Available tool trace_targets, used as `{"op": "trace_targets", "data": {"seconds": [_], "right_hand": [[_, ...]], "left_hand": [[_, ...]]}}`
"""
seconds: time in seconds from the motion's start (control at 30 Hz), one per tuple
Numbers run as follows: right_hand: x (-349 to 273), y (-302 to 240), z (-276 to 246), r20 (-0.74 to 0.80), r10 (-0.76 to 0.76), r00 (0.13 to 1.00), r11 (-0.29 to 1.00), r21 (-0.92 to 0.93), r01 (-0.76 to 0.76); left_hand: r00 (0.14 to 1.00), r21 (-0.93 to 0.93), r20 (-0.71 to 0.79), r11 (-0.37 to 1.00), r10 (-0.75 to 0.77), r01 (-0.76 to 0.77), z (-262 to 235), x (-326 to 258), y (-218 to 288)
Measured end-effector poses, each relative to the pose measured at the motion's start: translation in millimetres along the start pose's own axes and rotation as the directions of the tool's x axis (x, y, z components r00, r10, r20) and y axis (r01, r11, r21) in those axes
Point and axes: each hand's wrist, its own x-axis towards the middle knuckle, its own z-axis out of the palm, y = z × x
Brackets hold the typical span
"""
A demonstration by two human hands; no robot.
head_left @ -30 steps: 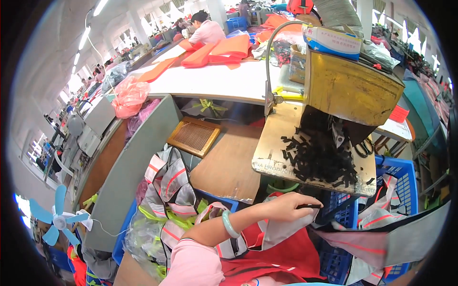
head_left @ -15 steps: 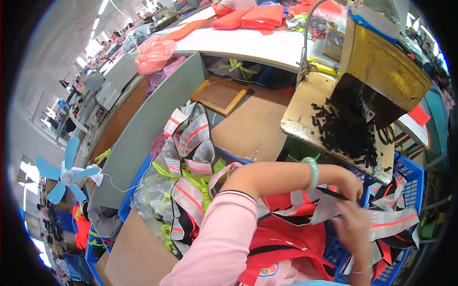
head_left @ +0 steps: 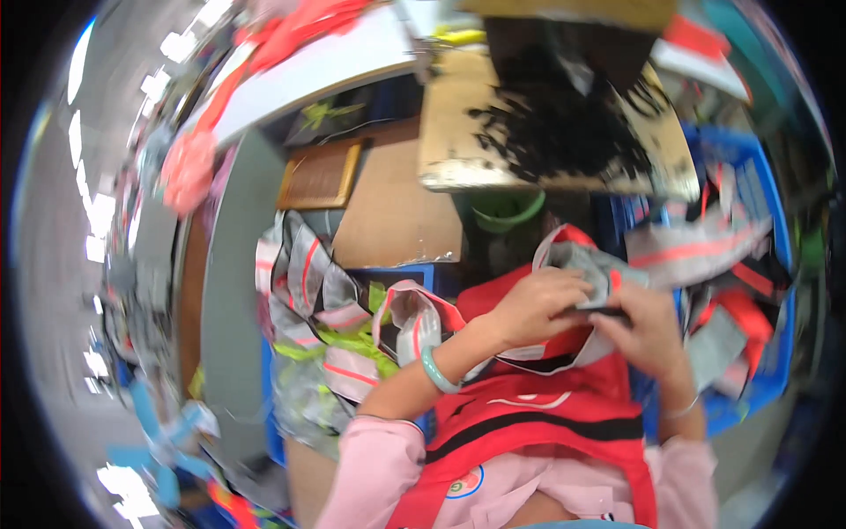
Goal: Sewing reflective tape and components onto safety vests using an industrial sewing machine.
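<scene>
In front of my red apron (head_left: 529, 414), a grey reflective strap (head_left: 582, 260) with red stripes and black edging is gathered between my hands. My left hand (head_left: 551, 304), below a pale green bangle, pinches its edge from the left. Close by on the right, my right hand (head_left: 648, 326) has thumb and fingers closed on the same strap, near a dark strip whose exact kind is blurred. Part of the strap hangs over my lap. Small black fabric pieces (head_left: 564, 132) lie heaped on the worn machine table (head_left: 449, 150) ahead.
A blue basket (head_left: 775, 353) to the right holds more reflective straps. Further straps (head_left: 308, 273) and clear plastic are piled at left. A green bin (head_left: 507, 212) stands beneath the machine table, with cardboard (head_left: 397, 212) beside it. A grey panel (head_left: 233, 291) and blue fan (head_left: 163, 441) are further left.
My left hand has drawn back from the right, where it was crossed over near the table edge. Both hands are now side by side at the strap. The view has swung right and down.
</scene>
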Motion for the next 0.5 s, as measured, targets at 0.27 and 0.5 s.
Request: {"op": "trace_targets", "data": {"seconds": [0.27, 0.5], "right_hand": [[69.2, 17.5, -45.7, -0.180, -0.344, 0.922, 0.926, -0.227, 0.301], [86.4, 37.8, -20.6, -0.198, 0.000, 0.980, 0.950, 0.305, 0.062]], "left_hand": [[0.966, 0.087, -0.218, 0.983, -0.139, 0.162, -68.5, 82.2, 40.1], [0.887, -0.083, -0.077, 0.889, -0.455, 0.449, -91.8, 80.6, 10.6]]}}
